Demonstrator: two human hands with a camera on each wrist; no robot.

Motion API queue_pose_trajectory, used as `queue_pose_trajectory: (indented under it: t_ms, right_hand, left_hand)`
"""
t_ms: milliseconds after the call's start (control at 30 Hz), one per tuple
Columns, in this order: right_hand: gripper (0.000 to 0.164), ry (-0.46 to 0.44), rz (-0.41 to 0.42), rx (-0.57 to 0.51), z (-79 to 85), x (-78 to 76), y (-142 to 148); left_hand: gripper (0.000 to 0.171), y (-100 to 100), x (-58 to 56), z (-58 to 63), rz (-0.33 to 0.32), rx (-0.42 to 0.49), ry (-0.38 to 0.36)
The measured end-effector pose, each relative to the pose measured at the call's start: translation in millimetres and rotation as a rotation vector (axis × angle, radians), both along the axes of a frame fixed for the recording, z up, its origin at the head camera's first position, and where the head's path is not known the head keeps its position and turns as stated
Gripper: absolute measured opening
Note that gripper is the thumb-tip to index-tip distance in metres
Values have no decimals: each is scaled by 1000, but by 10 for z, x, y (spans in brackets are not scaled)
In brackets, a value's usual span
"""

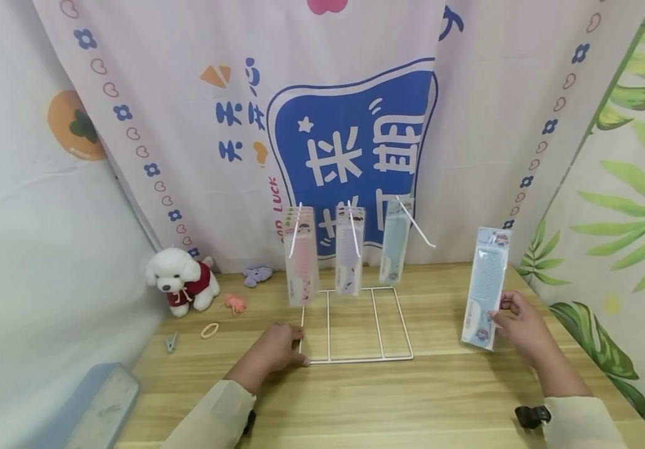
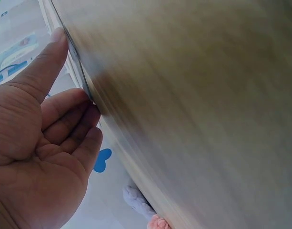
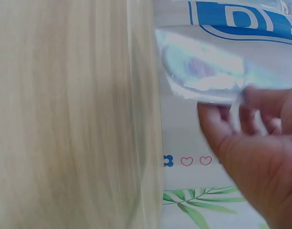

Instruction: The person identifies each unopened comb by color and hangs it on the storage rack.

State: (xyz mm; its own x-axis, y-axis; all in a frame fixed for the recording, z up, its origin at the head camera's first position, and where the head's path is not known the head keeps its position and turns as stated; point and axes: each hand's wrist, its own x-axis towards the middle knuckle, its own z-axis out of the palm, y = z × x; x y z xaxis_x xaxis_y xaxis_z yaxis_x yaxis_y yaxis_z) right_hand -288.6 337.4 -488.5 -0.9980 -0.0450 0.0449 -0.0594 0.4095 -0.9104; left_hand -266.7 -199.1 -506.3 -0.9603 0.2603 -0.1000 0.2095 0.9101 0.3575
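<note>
In the head view my right hand [image 1: 524,327] pinches the lower right edge of a blue comb in a clear packet [image 1: 486,284], held upright at the right of the table. The right wrist view has the packet's glossy lower end [image 3: 203,71] between thumb and fingers. My left hand [image 1: 274,350] grips the front left corner of a white wire display rack [image 1: 356,360], thumb at the front bar and fingers by the side bar. On its hooks hang packaged combs: several pink ones [image 1: 301,262] at left, purple ones [image 1: 349,255] in the middle, a blue one [image 1: 395,243] at right.
At the table's left are a white toy dog [image 1: 179,274] in red, a purple toy [image 1: 257,275], a coral-coloured item [image 1: 235,304], a beige ring [image 1: 210,330] and a small clip [image 1: 171,342]. A blue-and-white object [image 1: 103,405] stands at the left edge. Printed curtains hang behind.
</note>
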Motion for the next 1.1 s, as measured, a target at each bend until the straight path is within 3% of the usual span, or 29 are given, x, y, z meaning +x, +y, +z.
queue_pose_trajectory:
  t_ms: [200, 367, 533, 733, 1100]
  right_hand:
    - [36, 65, 188, -205, 60, 109, -54]
    - [30, 142, 380, -249, 210, 221, -261]
    - [24, 178, 484, -230, 377, 313, -503]
    - [23, 153, 503, -150, 460, 353, -667]
    - [31, 94, 472, -112, 437, 317, -688]
  left_hand:
    - [69, 0, 4, 13, 1, 1, 6]
    - [69, -3, 0, 19, 3, 3, -5]
    - [69, -5, -8, 18, 6, 1, -15]
    - [69, -8, -7, 7, 10, 4, -22]
    - [70, -10, -8, -3, 5, 16, -14]
